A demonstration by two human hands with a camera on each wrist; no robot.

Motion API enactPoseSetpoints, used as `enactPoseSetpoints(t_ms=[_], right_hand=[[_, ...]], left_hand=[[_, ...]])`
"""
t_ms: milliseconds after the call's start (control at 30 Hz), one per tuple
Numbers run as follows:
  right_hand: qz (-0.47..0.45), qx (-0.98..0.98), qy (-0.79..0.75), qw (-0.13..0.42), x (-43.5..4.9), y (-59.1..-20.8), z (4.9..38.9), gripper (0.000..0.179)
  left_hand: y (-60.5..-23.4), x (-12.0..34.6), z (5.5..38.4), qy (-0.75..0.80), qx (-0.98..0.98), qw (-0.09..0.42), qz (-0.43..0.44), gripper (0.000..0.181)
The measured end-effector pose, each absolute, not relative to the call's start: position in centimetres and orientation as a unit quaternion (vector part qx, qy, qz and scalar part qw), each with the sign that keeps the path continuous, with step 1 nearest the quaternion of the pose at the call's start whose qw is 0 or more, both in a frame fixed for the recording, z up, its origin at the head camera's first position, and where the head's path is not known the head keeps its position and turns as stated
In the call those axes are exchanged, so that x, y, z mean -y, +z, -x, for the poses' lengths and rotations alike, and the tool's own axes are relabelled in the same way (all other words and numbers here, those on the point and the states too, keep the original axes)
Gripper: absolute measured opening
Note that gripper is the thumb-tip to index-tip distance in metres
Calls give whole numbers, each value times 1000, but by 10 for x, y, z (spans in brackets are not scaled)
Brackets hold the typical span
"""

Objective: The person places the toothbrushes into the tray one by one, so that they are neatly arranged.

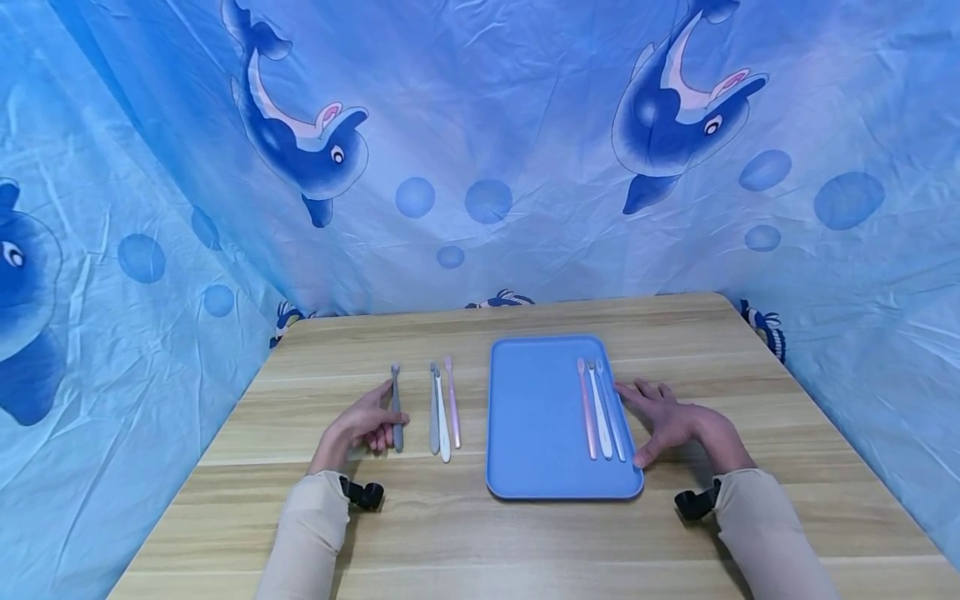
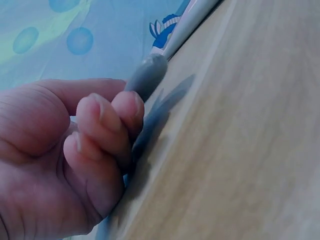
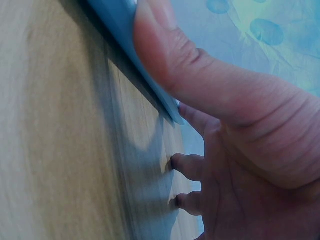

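My left hand (image 1: 371,421) pinches a dark grey toothbrush (image 1: 397,408) near the left of the table; in the left wrist view its rounded handle end (image 2: 152,72) sticks out past the fingers. Just right of that hand lie a grey toothbrush (image 1: 433,417), a white toothbrush (image 1: 443,429) and a pink toothbrush (image 1: 453,408). My right hand (image 1: 675,421) rests at the right side of a blue tray (image 1: 532,417), thumb against the rim and fingers spread. Inside the tray, along its right side, are a pink toothbrush (image 1: 587,417), a white toothbrush (image 1: 600,417) and a bluish toothbrush (image 1: 612,417).
The wooden table (image 1: 450,542) carries everything, with its back edge near a blue curtain (image 1: 450,125) printed with dolphins and bubbles. A small black device sits at each wrist, over light sleeves (image 1: 303,533).
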State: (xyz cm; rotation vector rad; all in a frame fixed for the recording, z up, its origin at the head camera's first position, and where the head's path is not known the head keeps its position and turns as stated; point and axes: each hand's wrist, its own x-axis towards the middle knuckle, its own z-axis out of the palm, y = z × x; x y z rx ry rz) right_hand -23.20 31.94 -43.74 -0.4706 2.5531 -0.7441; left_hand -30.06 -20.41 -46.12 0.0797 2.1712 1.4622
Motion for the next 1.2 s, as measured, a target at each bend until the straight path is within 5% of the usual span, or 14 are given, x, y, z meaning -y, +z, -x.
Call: enactPoseSetpoints(t_ms=[1200], right_hand=[[169, -925, -263, 216, -319, -438, 231, 135]], left_hand=[[-451, 169, 299, 656, -696, 270, -112, 89]])
